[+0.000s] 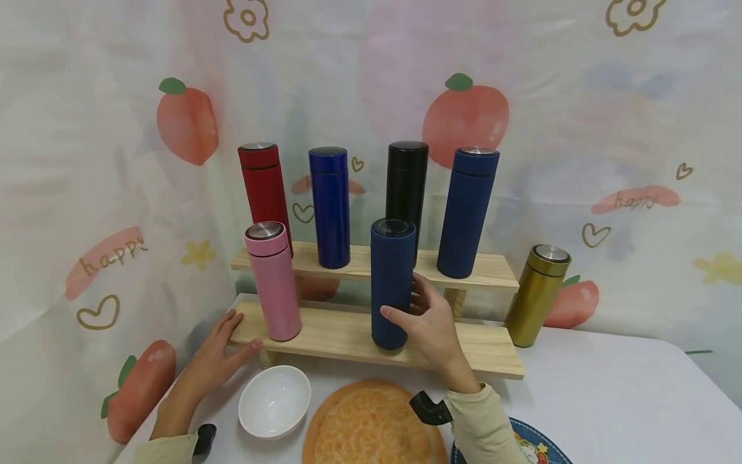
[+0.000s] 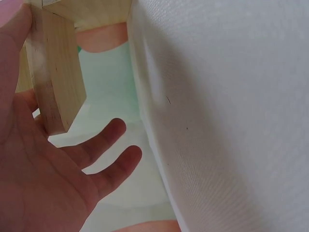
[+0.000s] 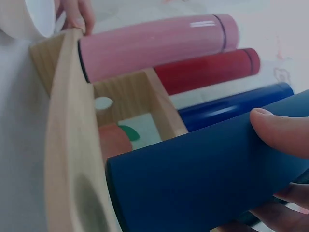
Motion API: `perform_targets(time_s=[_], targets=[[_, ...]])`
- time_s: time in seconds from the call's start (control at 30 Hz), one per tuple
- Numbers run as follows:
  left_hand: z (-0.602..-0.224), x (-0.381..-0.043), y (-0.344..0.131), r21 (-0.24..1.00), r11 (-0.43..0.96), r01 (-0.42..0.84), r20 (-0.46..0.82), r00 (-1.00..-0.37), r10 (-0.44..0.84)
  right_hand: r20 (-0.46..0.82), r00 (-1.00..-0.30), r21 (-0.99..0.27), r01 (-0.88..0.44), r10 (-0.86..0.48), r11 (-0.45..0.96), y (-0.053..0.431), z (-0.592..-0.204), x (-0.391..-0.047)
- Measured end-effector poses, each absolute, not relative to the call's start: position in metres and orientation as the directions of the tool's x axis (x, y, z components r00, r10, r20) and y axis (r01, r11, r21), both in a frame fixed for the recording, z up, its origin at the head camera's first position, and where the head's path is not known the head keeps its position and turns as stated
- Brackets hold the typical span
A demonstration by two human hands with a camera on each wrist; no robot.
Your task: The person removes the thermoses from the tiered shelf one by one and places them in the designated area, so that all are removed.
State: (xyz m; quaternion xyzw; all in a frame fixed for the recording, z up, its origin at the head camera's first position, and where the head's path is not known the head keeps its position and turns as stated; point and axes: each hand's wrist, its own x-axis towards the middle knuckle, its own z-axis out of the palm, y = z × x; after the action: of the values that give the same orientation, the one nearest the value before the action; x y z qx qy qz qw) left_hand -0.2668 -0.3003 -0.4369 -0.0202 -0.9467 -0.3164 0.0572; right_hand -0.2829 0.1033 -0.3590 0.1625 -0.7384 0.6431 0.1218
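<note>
My right hand grips a dark blue thermos bottle, thumb on its near side and fingers behind. The bottle stands nearly upright over the lower board of a two-step wooden shelf; whether its base touches the wood I cannot tell. At the board's left end rests my left hand, fingers extended, thumb against the front edge. In the left wrist view, two fingers stick out free beside the board end. Between the hands, a pink thermos is on the lower board.
Along the upper board stand a red thermos, a glossy blue one, a black one and another dark blue one. Right of the shelf is a gold thermos. In front lie a white bowl, a round tan mat and a blue-rimmed plate.
</note>
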Motion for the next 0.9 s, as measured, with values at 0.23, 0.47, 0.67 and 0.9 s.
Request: perform_targets(time_s=[0.23, 0.47, 0.67, 0.9], targets=[[-0.433, -0.266, -0.301, 0.588, 0.806, 0.066, 0.109, -0.994, 0.003, 0.381, -0.922, -0.91, -0.387, -0.07, 0.145, 0.123, -0.349, -0.28], [-0.434, -0.266, -0.3, 0.584, 0.809, 0.073, 0.114, -0.993, 0.008, 0.361, -0.931, -0.912, -0.363, -0.045, 0.193, 0.142, -0.342, -0.279], [-0.435, -0.268, -0.301, 0.586, 0.806, 0.077, 0.122, -0.992, 0.007, 0.336, -0.942, -0.914, -0.33, -0.019, 0.234, 0.156, -0.336, -0.275], [-0.436, -0.267, -0.3, 0.583, 0.807, 0.091, 0.142, -0.99, 0.009, 0.353, -0.936, -0.909, -0.342, 0.004, 0.239, 0.169, -0.331, -0.273]])
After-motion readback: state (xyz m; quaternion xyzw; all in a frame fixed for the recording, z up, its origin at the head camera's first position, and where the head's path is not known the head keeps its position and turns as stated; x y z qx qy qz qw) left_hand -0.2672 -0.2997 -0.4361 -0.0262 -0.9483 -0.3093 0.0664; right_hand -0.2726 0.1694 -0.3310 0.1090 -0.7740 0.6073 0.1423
